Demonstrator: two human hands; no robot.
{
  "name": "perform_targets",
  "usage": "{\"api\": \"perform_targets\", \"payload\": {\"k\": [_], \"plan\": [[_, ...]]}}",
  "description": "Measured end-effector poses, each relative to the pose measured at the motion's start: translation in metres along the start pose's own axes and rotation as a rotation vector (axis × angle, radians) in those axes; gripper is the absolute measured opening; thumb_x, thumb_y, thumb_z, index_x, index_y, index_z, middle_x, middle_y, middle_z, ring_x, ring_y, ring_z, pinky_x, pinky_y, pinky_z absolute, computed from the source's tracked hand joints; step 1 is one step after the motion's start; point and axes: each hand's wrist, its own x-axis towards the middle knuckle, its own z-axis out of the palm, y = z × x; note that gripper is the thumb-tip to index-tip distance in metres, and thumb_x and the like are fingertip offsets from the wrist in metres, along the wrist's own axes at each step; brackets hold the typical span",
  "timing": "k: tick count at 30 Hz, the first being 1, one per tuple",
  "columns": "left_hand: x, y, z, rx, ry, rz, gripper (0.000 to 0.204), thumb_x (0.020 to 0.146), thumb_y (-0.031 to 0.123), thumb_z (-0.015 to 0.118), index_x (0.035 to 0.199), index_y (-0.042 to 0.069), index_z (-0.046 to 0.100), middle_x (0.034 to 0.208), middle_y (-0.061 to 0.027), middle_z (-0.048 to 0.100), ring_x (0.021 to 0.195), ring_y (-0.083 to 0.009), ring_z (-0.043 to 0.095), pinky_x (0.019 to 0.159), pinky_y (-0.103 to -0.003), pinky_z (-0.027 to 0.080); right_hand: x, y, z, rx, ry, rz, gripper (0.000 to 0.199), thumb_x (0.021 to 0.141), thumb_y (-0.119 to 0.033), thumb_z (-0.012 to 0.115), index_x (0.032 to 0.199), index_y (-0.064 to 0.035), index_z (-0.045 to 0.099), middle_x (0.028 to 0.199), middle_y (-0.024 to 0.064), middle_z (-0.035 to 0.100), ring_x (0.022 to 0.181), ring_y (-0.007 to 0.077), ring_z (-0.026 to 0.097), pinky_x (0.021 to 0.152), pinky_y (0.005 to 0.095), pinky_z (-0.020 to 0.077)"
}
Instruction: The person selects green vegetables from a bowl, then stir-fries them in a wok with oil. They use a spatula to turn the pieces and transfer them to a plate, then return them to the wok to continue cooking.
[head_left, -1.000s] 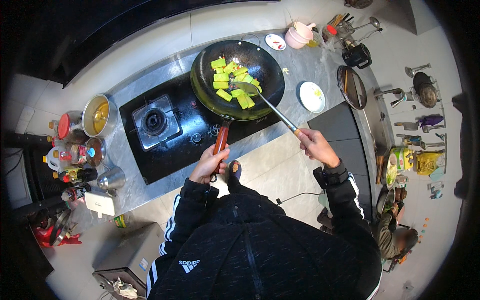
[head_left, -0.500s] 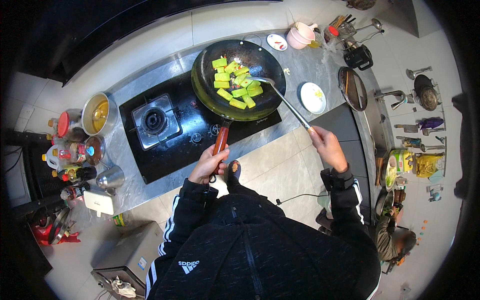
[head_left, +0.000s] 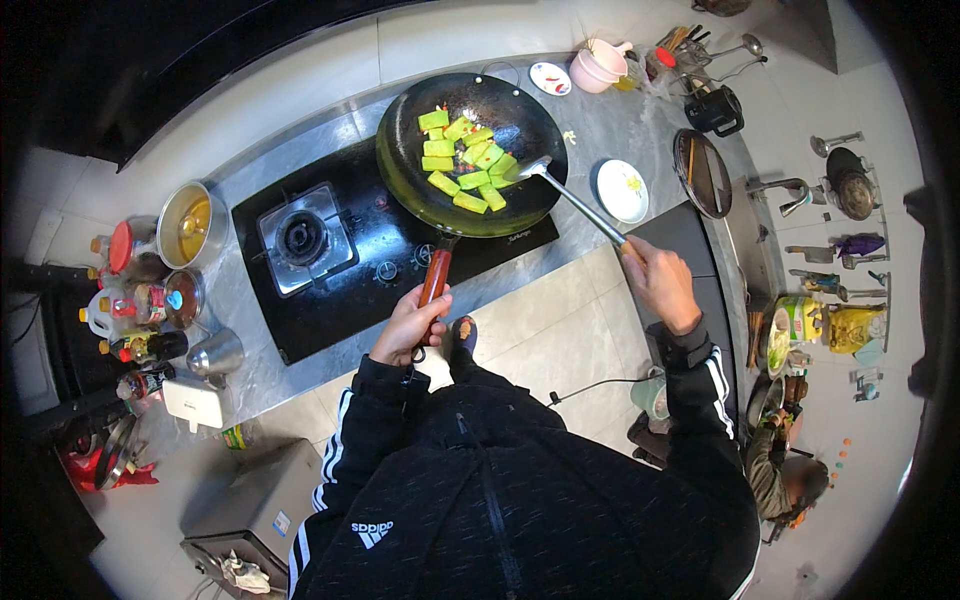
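Note:
A dark wok (head_left: 520,110) sits over the right side of a black glass cooktop (head_left: 300,335). Inside it lie flat green vegetable pieces (head_left: 438,163) with small red bits among them. My left hand (head_left: 410,325) is wrapped round the wok's reddish-brown handle (head_left: 435,278). My right hand (head_left: 662,285) grips the wooden end of a long metal spatula (head_left: 585,207). The spatula's blade rests inside the wok, at the right edge of the vegetable pieces.
Left of the bare burner (head_left: 303,238) stand a metal pot (head_left: 213,225) of yellowish liquid and several bottles (head_left: 155,347). A white plate (head_left: 622,190) and a pink pot (head_left: 597,68) are on the counter to the right. Another person (head_left: 775,485) is at the far right.
The spatula blade has shifted right, toward the wok's right side, and my right hand has moved slightly right. My left hand stays on the handle.

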Motion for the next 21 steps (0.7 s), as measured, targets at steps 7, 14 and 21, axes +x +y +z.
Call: {"api": "perform_targets", "payload": {"k": [7, 14, 21], "plan": [[0.001, 0.001, -0.001, 0.029, 0.001, 0.011, 0.033, 0.098, 0.019, 0.062, 0.127, 0.011, 0.048, 0.08, 0.0028, 0.049, 0.056, -0.0044, 0.045, 0.044, -0.02, 0.037, 0.003, -0.019, 0.009, 0.001, 0.027, 0.021, 0.028, 0.094, -0.024, 0.061, 0.117, -0.0083, 0.066, 0.083, 0.0243, 0.069, 0.076, 0.0429, 0.068, 0.065, 0.0487, 0.0543], [0.0, 0.0, 0.0, -0.015, 0.002, 0.019, 0.032, 0.095, 0.018, 0.066, 0.121, 0.01, 0.05, 0.08, 0.0023, 0.05, 0.054, -0.0042, 0.047, 0.044, -0.019, 0.039, -0.008, -0.029, 0.009, -0.055, 0.011, 0.018, 0.027, 0.093, -0.024, 0.061, 0.114, -0.0068, 0.066, 0.081, 0.0239, 0.069, 0.075, 0.0432, 0.068, 0.065, 0.05, 0.0546], [0.0, 0.001, 0.0, -0.017, -0.013, 0.003, 0.031, 0.096, 0.018, 0.064, 0.122, 0.009, 0.049, 0.079, 0.0021, 0.049, 0.055, -0.0051, 0.047, 0.044, -0.02, 0.04, 0.002, -0.041, 0.045, -0.013, 0.082, -0.018, 0.025, 0.094, -0.023, 0.06, 0.112, -0.0048, 0.063, 0.073, 0.023, 0.066, 0.066, 0.042, 0.066, 0.059, 0.0512, 0.0519]]}}
